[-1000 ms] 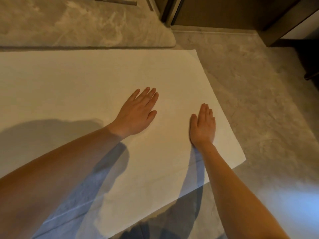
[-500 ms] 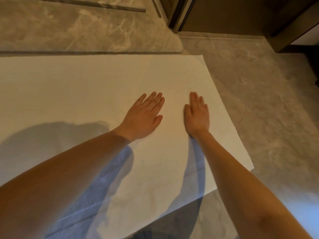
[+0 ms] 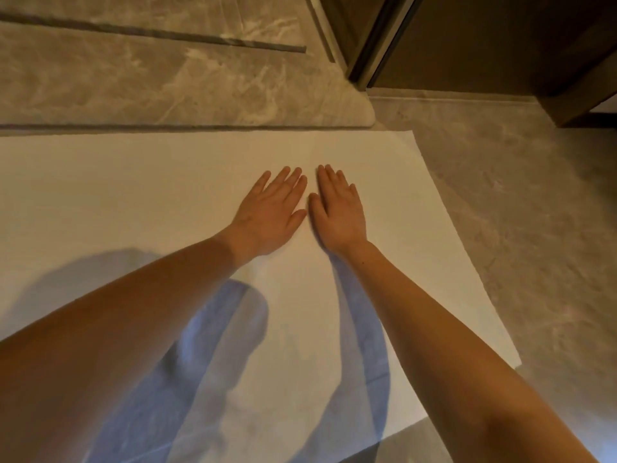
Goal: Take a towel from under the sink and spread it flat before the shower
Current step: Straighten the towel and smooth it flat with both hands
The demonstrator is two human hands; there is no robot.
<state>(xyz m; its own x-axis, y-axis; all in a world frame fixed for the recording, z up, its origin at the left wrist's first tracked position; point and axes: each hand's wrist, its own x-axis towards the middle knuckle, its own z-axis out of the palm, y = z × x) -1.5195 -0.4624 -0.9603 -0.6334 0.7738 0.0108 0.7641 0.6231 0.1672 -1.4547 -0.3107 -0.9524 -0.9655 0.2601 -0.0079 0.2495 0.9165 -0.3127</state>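
A large white towel (image 3: 140,195) lies spread flat on the marble floor, its far edge along the raised shower threshold (image 3: 173,105). My left hand (image 3: 270,212) rests palm down on the towel's right half, fingers straight and slightly apart. My right hand (image 3: 339,212) lies flat beside it, thumbs almost touching. Neither hand grips the cloth. Both forearms cast bluish shadows over the towel's near part.
The shower floor with a long dark drain slot (image 3: 160,33) lies beyond the threshold. A metal door frame (image 3: 374,55) and a dark wooden panel (image 3: 500,45) stand at the upper right. Grey marble floor (image 3: 534,228) runs along the towel's right edge.
My right hand has slid left and forward across the towel until it lies next to my left hand. The view has shifted forward a little.
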